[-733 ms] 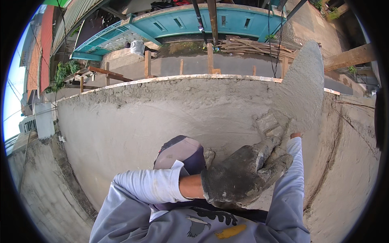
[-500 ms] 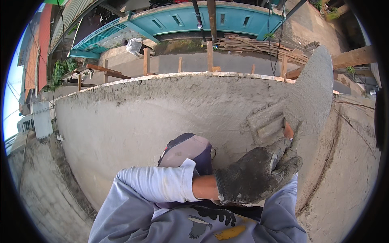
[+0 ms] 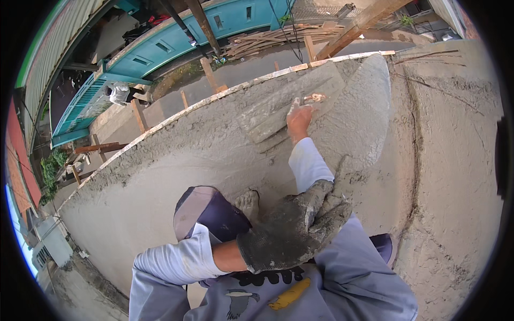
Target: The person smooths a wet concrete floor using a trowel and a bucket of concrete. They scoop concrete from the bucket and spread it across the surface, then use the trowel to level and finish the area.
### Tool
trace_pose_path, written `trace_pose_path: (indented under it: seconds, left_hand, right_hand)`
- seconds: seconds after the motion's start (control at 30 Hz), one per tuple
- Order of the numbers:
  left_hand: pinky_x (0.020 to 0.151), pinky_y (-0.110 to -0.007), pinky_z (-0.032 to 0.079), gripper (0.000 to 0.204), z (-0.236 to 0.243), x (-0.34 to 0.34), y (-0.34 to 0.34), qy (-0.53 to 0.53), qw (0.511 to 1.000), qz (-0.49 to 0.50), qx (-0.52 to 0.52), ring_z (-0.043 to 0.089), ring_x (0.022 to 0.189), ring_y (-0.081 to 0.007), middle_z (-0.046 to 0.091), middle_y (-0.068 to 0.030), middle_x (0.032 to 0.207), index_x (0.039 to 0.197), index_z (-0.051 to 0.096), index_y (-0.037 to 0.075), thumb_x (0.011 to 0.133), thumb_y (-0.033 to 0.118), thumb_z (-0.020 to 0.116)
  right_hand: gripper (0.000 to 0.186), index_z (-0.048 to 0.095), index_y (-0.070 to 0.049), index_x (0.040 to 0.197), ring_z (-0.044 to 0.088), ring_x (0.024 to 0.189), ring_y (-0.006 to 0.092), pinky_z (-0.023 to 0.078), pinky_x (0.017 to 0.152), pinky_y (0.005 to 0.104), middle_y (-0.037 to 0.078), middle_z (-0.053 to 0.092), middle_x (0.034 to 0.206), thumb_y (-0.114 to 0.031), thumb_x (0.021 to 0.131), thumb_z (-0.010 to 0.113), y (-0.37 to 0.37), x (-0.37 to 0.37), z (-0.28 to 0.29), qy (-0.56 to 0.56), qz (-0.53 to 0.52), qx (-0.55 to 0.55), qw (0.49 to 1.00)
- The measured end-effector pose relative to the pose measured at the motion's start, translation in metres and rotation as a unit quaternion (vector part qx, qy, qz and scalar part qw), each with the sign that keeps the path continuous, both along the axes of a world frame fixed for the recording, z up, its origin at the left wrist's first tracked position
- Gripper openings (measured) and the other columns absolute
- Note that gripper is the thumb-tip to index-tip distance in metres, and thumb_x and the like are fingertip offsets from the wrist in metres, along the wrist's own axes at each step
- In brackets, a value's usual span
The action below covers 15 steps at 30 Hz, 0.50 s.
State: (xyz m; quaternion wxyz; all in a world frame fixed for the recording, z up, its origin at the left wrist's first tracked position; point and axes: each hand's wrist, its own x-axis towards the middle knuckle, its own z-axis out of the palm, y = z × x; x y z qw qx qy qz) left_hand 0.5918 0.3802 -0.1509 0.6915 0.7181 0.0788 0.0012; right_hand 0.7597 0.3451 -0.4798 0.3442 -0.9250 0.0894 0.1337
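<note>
My left hand (image 3: 292, 230), in a dark, mortar-smeared work glove, is closed in front of my body. From it a broad, round-edged trowel blade (image 3: 369, 107) coated in grey mortar sticks up and away; its handle is hidden in the glove. My bare right hand (image 3: 300, 120) reaches forward, wrapped round the handle of a long rectangular plastering float (image 3: 267, 119). The float lies against the wet mortar surface (image 3: 160, 166), just inside its far edge. Mortar covers the float, so its outline partly blends in.
A pale edge strip (image 3: 230, 91) bounds the mortar, with upright wooden stakes (image 3: 209, 73) beyond it. Below are a lane, a person in a light top (image 3: 120, 93), a teal gate wall (image 3: 155, 45) and stacked planks (image 3: 278, 40). A groove (image 3: 415, 155) runs down the right.
My right hand has come out from behind the glove and pushed forward with the float, toward the far edge. The view has turned, and the trowel blade appears further left.
</note>
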Motion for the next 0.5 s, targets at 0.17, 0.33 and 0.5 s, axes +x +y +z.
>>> trace_pose_path:
  seconds: [0.17, 0.33, 0.5]
  left_hand:
    - [0.086, -0.030, 0.048, 0.045, -0.019, -0.001, 0.043, 0.095, 0.993, 0.015, -0.071, 0.058, 0.104, -0.0192, 0.059, -0.0111, 0.118, 0.131, 0.048, -0.002, 0.097, 0.027, 0.053]
    - [0.087, -0.032, 0.050, 0.044, 0.005, 0.000, 0.072, 0.055, 0.961, 0.257, -0.083, 0.059, 0.100, -0.0174, 0.059, -0.0097, 0.113, 0.129, 0.048, -0.001, 0.096, 0.028, 0.055]
    - [0.091, -0.034, 0.050, 0.047, 0.005, -0.010, 0.075, 0.018, 0.942, 0.330, 0.058, 0.060, 0.101, -0.0206, 0.058, -0.0105, 0.111, 0.130, 0.044, -0.002, 0.090, 0.013, 0.064]
  right_hand:
    - [0.060, 0.049, 0.013, 0.119, 0.060, 0.108, 0.0402, 0.048, 0.091, 0.0430, 0.031, 0.058, 0.117, -0.038, 0.091, 0.059, 0.048, -0.033, 0.010, -0.012, -0.049, 0.003, 0.999]
    - [0.060, 0.047, 0.013, 0.119, 0.061, 0.105, 0.0403, 0.048, 0.089, 0.0432, 0.031, 0.059, 0.114, -0.039, 0.092, 0.058, 0.002, 0.094, 0.035, 0.045, 0.068, -0.042, 0.996]
    - [0.063, 0.046, 0.013, 0.121, 0.061, 0.104, 0.0400, 0.048, 0.090, 0.0430, 0.030, 0.060, 0.113, -0.040, 0.090, 0.061, -0.001, 0.039, 0.007, -0.043, 0.105, -0.087, 0.990]
